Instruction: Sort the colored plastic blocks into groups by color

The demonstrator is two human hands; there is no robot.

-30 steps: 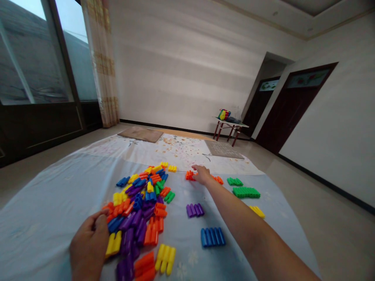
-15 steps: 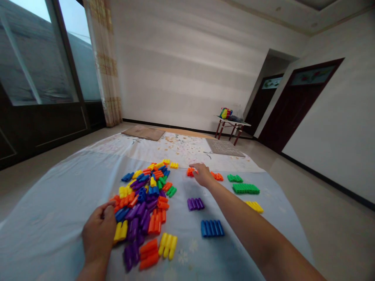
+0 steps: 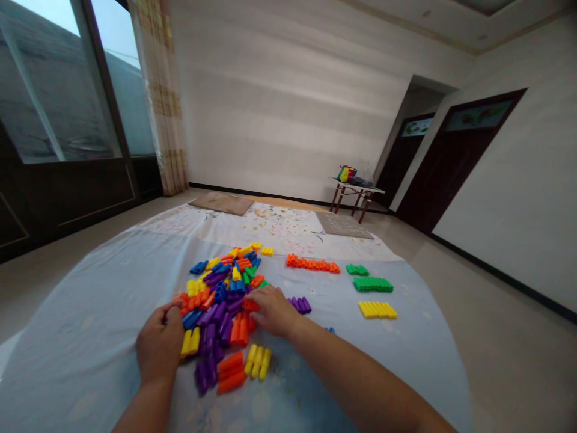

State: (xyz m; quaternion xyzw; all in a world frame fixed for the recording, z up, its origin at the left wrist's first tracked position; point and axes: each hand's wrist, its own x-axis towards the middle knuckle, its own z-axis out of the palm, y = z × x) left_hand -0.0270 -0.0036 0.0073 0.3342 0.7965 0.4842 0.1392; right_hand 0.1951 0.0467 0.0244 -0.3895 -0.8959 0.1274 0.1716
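Note:
A heap of plastic toy blocks, shaped like short joined tubes, lies on the cloth, with purple blocks (image 3: 210,340) toward its near side. My left hand (image 3: 161,340) rests at the heap's left edge, fingers curled closed beside orange blocks (image 3: 189,300); anything inside them is hidden. My right hand (image 3: 273,310) reaches to the heap's right side, its fingers closed on an orange toy block (image 3: 250,304). Farther back runs an orange row (image 3: 312,264) of blocks. The purple row (image 3: 303,305) is partly behind my right hand, and my forearm covers most of a blue row (image 3: 331,330).
Green blocks (image 3: 372,284) and a yellow row (image 3: 377,310) lie on the right. The light blue tablecloth (image 3: 99,313) covers the round table. Two mats (image 3: 222,203) lie at its far side. Beyond stands a small side table (image 3: 359,187) with a colourful bag (image 3: 346,174).
My right hand has come back left and nearer, from the orange row to an orange block in the heap. The orange row now shows as one continuous line. My left hand stays beside the heap.

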